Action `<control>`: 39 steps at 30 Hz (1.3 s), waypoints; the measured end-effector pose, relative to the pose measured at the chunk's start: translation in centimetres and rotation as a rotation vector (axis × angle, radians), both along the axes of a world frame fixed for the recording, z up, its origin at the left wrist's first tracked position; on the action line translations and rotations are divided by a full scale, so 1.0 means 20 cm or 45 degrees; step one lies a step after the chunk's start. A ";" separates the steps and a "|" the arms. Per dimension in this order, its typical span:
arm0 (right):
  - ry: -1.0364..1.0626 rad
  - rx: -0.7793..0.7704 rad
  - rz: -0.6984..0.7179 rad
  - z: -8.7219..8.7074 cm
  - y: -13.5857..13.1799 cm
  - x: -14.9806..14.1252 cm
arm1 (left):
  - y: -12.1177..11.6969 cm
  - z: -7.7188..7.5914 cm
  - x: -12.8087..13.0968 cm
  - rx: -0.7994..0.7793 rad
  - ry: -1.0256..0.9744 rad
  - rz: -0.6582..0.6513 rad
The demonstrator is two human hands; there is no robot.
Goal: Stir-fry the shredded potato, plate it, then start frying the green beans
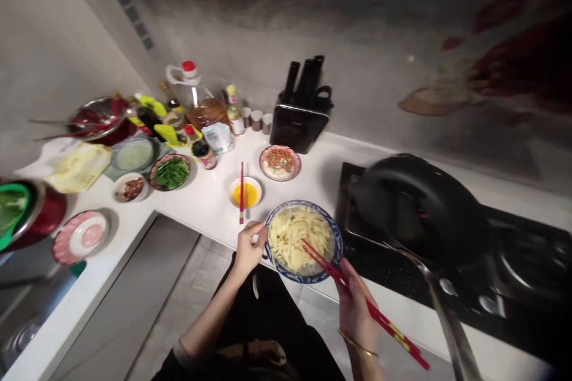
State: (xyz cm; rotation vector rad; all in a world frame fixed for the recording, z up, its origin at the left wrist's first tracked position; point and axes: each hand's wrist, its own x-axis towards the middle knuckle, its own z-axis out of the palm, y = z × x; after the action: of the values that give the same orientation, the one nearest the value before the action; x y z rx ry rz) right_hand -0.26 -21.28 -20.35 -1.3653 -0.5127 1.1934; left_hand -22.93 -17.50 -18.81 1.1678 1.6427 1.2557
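A blue-and-white bowl (336, 229) full of pale yellow shredded food (292, 235), which looks like potato strips, is held at the counter's front edge. My left hand (250, 245) grips its left rim with thumb and fingers. At the lower right of the bowl, my right hand (355, 294) is closed around a pair of red chopsticks (375, 312) and also touches the rim. The chopsticks' tips rest among the strips. Just beyond the bowl stands a small white bowl (232, 193) of yellow beaten egg, with other red chopsticks (242, 190) across it.
A black wok (420, 208) sits on the stove at right, its metal handle or utensil (440, 309) reaching toward me. Behind are a knife block (297, 125) and a plate of chopped red food (280, 162). Leftward stand greens (170, 172), bottles, an oil jug (203, 104) and a pink plate (67, 238).
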 end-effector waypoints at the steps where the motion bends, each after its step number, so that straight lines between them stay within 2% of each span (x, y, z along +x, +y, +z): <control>1: 0.014 -0.001 0.064 0.05 0.00 -0.05 | -0.05 0.05 -0.06 0.006 -0.003 0.070; 4: 0.076 0.016 0.299 0.14 0.04 -0.26 | -0.21 0.15 -0.27 0.010 0.032 0.291; 7: 0.157 0.029 0.548 0.13 0.09 -0.55 | -0.32 0.14 -0.54 0.023 0.135 0.495; 10: 0.199 -0.025 0.664 0.04 0.15 -0.86 | -0.38 0.03 -0.82 -0.011 0.195 0.632; 13: 0.182 -0.042 0.692 -0.10 0.19 -1.16 | -0.35 -0.12 -1.09 -0.068 0.194 0.677; 16: 0.130 -0.081 0.638 -0.26 0.23 -1.39 | -0.28 -0.25 -1.30 -0.070 0.180 0.645; 18: 0.122 -0.081 0.578 -0.35 0.26 -1.49 | -0.22 -0.32 -1.41 -0.067 0.160 0.579; 20: 0.099 -0.055 0.551 -0.42 0.28 -1.55 | -0.16 -0.37 -1.48 -0.067 0.131 0.488; 23: 0.024 -0.054 0.505 -0.46 0.29 -1.60 | -0.10 -0.44 -1.56 -0.073 0.076 0.358; 26: -0.032 -0.075 0.462 -0.47 0.29 -1.63 | -0.05 -0.49 -1.60 -0.077 0.010 0.274; 29: -0.122 -0.074 0.493 -0.44 0.30 -1.62 | -0.02 -0.51 -1.62 -0.085 -0.046 0.237; 33: -0.361 -0.108 0.616 -0.34 0.31 -1.53 | -0.01 -0.51 -1.61 -0.130 -0.079 0.239; 36: -0.371 -0.145 0.648 -0.22 0.30 -1.46 | -0.03 -0.50 -1.62 -0.177 -0.082 0.270; 39: -0.386 -0.105 0.711 -0.12 0.25 -1.49 | -0.07 -0.47 -1.64 -0.207 -0.065 0.367</control>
State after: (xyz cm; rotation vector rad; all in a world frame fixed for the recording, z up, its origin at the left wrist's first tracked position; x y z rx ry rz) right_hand -30.03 -16.26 -22.68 -1.5352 -1.1252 1.4669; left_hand -55.79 -18.97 -28.31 0.8153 1.8845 1.2861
